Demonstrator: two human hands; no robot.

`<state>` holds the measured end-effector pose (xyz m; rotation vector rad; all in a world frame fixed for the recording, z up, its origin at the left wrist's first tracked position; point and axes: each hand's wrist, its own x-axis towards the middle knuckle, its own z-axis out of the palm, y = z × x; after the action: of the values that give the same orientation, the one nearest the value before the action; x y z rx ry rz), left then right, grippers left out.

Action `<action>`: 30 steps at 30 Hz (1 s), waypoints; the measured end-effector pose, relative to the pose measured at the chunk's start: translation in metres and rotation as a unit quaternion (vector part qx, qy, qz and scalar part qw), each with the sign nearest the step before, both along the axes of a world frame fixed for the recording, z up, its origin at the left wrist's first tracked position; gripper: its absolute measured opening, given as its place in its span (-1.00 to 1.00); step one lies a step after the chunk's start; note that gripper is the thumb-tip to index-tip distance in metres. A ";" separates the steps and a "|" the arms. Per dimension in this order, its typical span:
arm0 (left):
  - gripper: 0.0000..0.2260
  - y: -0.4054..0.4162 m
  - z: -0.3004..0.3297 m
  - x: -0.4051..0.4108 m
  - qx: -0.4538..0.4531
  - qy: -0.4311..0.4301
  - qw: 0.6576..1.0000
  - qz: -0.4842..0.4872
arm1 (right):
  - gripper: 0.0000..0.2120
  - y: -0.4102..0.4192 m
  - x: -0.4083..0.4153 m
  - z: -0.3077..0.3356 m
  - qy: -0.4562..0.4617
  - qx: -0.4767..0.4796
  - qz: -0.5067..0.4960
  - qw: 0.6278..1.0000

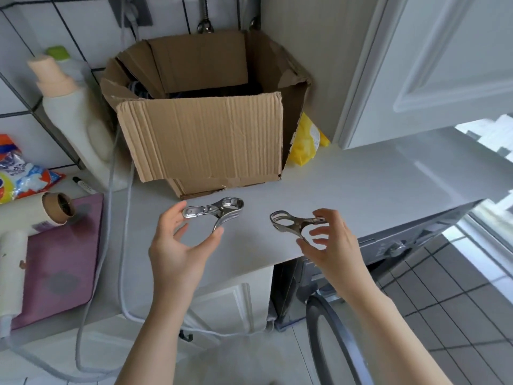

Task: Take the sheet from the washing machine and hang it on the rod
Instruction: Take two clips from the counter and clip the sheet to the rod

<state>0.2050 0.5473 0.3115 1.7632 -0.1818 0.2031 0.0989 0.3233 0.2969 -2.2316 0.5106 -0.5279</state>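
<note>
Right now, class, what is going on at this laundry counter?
A person stands at a white counter, each hand pinching a metal clothes clip. The left hand holds one clip, the right hand the other, both above the counter in front of an open cardboard box. The washing machine door hangs open below. No sheet or rod shows.

Two metal clips (one per hand), one cardboard box.

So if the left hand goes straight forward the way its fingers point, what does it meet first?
Probably the cardboard box: the left hand, holding a metal clip, points over the countertop toward its front wall. Depth is unclear.
</note>
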 end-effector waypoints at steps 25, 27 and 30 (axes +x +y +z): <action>-0.38 -0.110 0.024 -0.274 0.016 -0.027 0.847 -0.530 | -0.43 0.068 -0.388 0.030 -0.052 0.008 -0.467 0.883; -0.39 -0.114 0.025 -0.307 0.032 -0.045 0.827 -0.559 | -0.39 0.076 -0.424 0.030 -0.053 0.011 -0.492 0.869; -0.40 -0.116 0.025 -0.362 0.041 -0.050 0.806 -0.588 | -0.39 0.091 -0.480 0.029 -0.049 0.018 -0.521 0.852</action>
<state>-0.1570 0.4316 0.3365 1.4256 -1.3207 -0.6275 -0.3810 0.4140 0.3262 -1.7052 1.6692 -1.1358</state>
